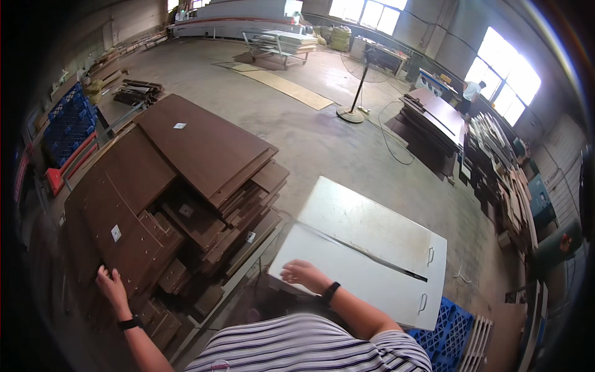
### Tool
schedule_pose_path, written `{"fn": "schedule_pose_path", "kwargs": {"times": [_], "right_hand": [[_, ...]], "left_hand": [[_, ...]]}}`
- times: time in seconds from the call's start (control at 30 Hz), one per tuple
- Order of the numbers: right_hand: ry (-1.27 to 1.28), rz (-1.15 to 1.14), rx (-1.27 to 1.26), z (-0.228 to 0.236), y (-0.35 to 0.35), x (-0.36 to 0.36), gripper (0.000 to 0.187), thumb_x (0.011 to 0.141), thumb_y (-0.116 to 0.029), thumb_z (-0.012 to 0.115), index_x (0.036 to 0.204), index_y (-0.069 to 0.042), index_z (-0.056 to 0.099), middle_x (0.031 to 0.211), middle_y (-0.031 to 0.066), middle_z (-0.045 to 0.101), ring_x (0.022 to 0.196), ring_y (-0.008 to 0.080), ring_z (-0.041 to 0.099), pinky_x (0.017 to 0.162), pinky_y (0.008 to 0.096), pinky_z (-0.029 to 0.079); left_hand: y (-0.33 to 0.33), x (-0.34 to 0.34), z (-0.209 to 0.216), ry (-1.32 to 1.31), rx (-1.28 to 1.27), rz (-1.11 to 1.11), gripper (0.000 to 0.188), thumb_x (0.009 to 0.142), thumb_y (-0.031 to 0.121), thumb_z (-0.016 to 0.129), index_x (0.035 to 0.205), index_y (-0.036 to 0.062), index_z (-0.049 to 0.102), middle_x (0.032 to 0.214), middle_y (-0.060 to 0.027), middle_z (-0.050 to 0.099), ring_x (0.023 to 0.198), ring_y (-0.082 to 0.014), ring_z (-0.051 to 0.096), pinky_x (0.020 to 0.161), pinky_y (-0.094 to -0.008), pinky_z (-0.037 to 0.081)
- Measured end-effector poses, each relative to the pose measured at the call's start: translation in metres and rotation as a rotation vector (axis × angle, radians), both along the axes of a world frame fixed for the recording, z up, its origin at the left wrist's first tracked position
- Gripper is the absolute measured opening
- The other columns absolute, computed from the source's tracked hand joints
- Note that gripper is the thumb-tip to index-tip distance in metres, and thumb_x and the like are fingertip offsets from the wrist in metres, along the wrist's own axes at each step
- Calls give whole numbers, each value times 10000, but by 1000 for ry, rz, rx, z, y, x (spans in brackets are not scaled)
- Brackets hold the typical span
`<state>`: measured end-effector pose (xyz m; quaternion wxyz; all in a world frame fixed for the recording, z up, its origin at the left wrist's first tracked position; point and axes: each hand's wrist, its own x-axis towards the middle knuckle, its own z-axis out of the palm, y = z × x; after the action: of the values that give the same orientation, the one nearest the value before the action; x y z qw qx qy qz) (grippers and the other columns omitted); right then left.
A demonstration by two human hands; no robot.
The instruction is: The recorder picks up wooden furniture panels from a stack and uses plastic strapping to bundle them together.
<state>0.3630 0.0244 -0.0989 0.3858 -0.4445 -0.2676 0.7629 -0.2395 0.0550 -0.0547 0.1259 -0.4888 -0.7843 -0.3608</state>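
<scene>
My left hand [112, 289] is at the near left edge of a stack of brown boards, its fingers apart. Its fingertips touch or nearly touch a dark brown board [127, 254] with small holes and a white label [116, 233]. My right hand [304, 274] hovers at the left end of a white cabinet lying on its back [347, 257], with loosely bent fingers and nothing seen in them. Two doors with metal handles [423, 302] face up on that cabinet. A larger brown panel [201, 142] tops the far part of the stack.
Beyond the stack stand blue plastic pallets [67, 118] and a red pallet-truck part [54, 180]. A floor fan [351, 114] trails a cable across the concrete. More brown boards [437, 115] are piled at right, near a person [473, 92]. Another blue pallet [443, 332] lies beside the cabinet.
</scene>
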Motion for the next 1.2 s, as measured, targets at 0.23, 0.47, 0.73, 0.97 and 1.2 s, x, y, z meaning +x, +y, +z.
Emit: {"fn": "schedule_pose_path", "kwargs": {"times": [0.23,0.47,0.73,0.97,1.2], "right_hand": [[-32,-277,-8,-2,-71,78,158,925,-155,540,999,-15,546,925,114,632,830,179,610,756,282,492],[-167,-601,-162,-40,-172,150,150,909,-138,552,991,-13,539,847,118,640,760,173,615,688,284,506],[-167,-755,-254,-96,-245,177,131,894,-126,557,939,-8,522,797,127,630,688,195,603,617,302,508],[-321,-584,-144,-56,-153,144,133,891,-117,545,942,5,528,801,115,620,680,160,587,634,268,508],[-262,-400,144,-3,20,90,205,902,-203,566,980,-14,546,912,114,637,824,186,628,749,312,525]], "left_hand": [[150,296,-11,-1345,-202,-810,504,904,378,588,1186,-23,471,1107,-106,563,937,-182,588,811,-294,485],[237,344,-19,-1150,-369,-432,495,897,443,568,1093,-3,483,1068,-76,525,912,-178,552,702,-311,511],[257,349,-45,-1456,-166,-481,367,868,266,633,1124,40,498,1078,-127,585,997,-258,583,726,-447,522],[244,328,-34,-1563,-143,-547,368,895,314,586,1066,21,442,1005,-131,567,861,-276,627,631,-435,560],[183,348,-15,-1752,-311,-813,329,912,287,556,1072,-1,554,959,-96,625,848,-216,631,708,-397,546]]}}
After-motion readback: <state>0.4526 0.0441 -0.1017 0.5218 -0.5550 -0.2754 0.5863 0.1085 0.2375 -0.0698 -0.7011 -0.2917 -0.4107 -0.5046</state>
